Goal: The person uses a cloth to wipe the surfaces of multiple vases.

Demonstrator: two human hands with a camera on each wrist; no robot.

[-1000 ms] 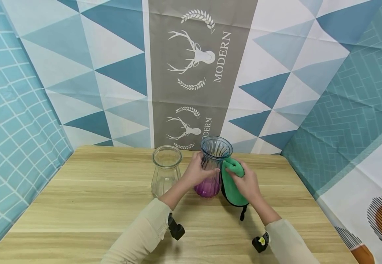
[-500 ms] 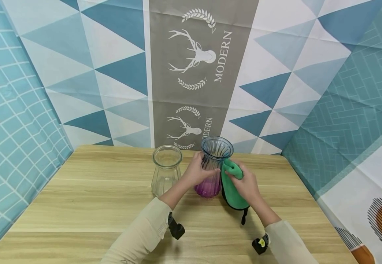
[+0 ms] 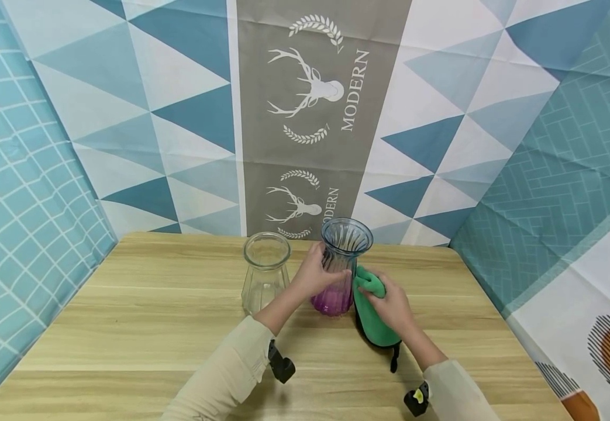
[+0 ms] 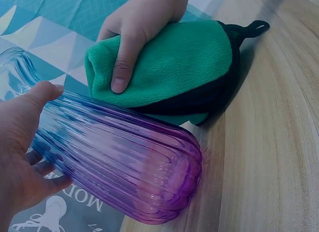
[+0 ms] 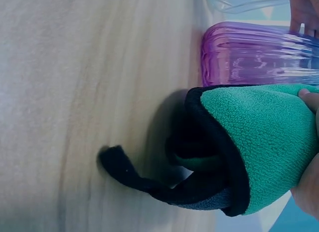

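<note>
A ribbed glass vase, blue at its flared rim and purple toward the base, stands upright on the wooden table. My left hand grips it around the narrower upper part, with the thumb on the near side in the left wrist view. In my right hand is a folded green cloth with black edging and a black hanging loop. The cloth lies against the right side of the vase, pinched between thumb and fingers. Some of the right fingers are hidden behind the cloth.
A clear glass vase stands just left of the coloured one, partly behind my left forearm. The wooden table runs back to a patterned wall covering. Blue tiled sheeting borders the left side.
My right hand has slid the green cloth a little down the side of the vase, away from its rim. The left hand and both vases have stayed in place.
</note>
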